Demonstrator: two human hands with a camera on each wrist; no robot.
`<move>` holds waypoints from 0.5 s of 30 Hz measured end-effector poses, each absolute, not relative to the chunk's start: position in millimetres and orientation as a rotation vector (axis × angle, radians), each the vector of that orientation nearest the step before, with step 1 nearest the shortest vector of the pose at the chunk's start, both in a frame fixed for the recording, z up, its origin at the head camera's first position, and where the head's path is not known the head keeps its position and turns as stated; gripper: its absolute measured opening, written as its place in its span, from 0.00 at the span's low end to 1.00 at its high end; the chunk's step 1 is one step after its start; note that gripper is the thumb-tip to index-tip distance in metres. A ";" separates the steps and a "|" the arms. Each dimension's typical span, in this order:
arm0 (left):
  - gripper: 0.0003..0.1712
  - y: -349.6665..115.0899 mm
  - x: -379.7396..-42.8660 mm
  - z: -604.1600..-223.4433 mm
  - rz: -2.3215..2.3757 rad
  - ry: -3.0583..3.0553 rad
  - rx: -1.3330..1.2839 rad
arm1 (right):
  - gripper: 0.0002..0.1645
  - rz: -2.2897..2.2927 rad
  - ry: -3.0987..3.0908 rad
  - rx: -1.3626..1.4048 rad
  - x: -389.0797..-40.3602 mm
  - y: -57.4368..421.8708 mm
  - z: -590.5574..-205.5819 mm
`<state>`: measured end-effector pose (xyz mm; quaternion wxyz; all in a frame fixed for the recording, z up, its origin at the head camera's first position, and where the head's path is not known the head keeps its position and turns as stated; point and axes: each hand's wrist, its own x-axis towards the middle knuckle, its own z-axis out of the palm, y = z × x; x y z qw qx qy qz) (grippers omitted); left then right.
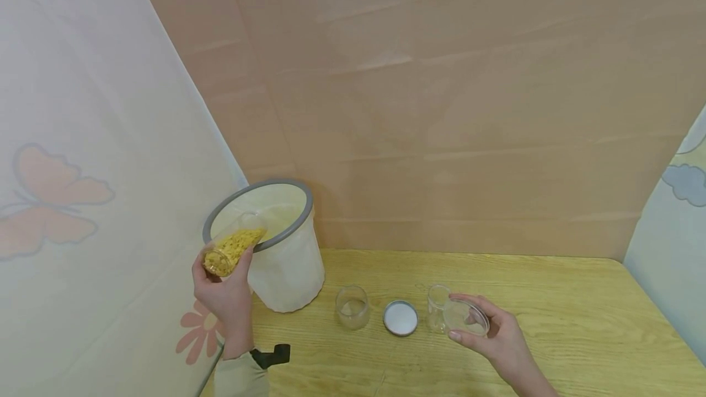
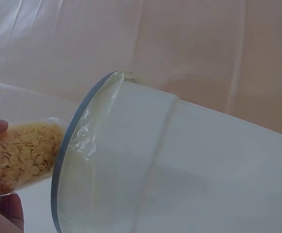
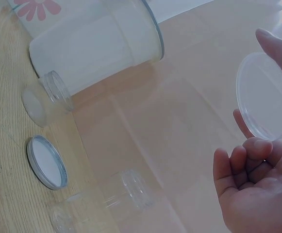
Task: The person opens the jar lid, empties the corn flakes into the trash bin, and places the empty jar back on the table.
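My left hand point(image 1: 228, 308) grips a clear plastic jar point(image 1: 235, 245) partly filled with yellow flakes. The jar lies tilted, its mouth end over the grey rim of a white bin point(image 1: 289, 274) lined with a thin plastic bag. In the left wrist view the flakes point(image 2: 31, 155) lie inside the jar beside the rim, which hides its far end. Thumb and fingers of my right hand point(image 1: 507, 345) pinch a clear round lid point(image 1: 463, 318) by its edge above the table. The right wrist view shows that lid point(image 3: 264, 97) raised on its side.
On the wooden table point(image 1: 579, 305) stand a rounded clear jar point(image 1: 353, 308) and a taller clear jar point(image 1: 438, 308), partly behind the lid. Between them lies a metal-rimmed lid point(image 1: 401, 318), white inside up. Fabric sheets hang behind and on both sides.
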<state>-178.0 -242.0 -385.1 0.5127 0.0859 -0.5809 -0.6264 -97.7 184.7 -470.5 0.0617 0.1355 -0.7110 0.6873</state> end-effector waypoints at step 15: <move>0.37 -241.0 -178.0 -381.8 -1.506 -1.374 0.216 | 0.30 2.038 -2.165 0.398 -97.3 184.6 -470.2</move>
